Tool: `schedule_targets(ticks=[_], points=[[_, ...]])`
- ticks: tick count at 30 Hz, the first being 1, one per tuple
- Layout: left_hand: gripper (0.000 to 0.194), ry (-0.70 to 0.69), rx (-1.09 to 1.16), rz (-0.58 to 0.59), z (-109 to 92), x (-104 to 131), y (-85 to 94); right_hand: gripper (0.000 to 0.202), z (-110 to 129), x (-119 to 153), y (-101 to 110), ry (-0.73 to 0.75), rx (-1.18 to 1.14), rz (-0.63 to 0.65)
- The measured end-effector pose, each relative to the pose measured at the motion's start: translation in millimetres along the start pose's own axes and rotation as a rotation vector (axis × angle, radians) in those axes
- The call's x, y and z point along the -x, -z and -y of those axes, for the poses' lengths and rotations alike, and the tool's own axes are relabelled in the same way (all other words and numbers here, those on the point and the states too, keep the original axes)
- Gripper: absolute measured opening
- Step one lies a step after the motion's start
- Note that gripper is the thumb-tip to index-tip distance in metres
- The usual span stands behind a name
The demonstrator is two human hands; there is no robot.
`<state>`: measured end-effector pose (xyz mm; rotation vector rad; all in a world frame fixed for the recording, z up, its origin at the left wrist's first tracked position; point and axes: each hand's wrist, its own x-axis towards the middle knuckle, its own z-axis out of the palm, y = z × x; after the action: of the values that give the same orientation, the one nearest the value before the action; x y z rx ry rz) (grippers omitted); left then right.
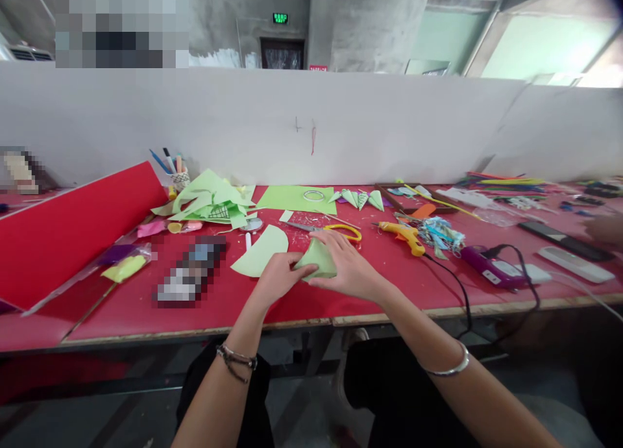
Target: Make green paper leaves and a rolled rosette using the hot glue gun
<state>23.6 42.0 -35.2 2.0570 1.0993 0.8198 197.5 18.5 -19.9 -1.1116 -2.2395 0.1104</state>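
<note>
Between my two hands is a curled piece of light green paper. My left hand grips its left edge between thumb and fingers. From the right, my right hand wraps round the other side, fingers over the top and thumb below. A flat pale green paper piece with a curved edge lies just left of the hands. Behind them rest scissors with yellow handles, blades pointing left. A green sheet with a ring of tape on it lies farther back, beside several small green cones.
A yellow glue gun with a black cord and a purple power box are on the right. Green paper scraps, a pen cup and a red board stand left. A white partition runs behind the red table.
</note>
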Motion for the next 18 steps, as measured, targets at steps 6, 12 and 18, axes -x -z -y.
schedule_targets(ticks=[6,12,18], points=[[0.049,0.002,-0.031,-0.053,0,-1,-2.8,0.046,-1,0,-12,-0.055,-0.007,0.007],[0.046,0.052,0.034,-0.003,2,2,9.8,0.026,-12,3,-7,-0.294,-0.082,-0.198],[0.035,0.021,-0.346,-0.096,18,2,27.4,0.016,-27,11,-9,-0.449,-0.298,-0.297]])
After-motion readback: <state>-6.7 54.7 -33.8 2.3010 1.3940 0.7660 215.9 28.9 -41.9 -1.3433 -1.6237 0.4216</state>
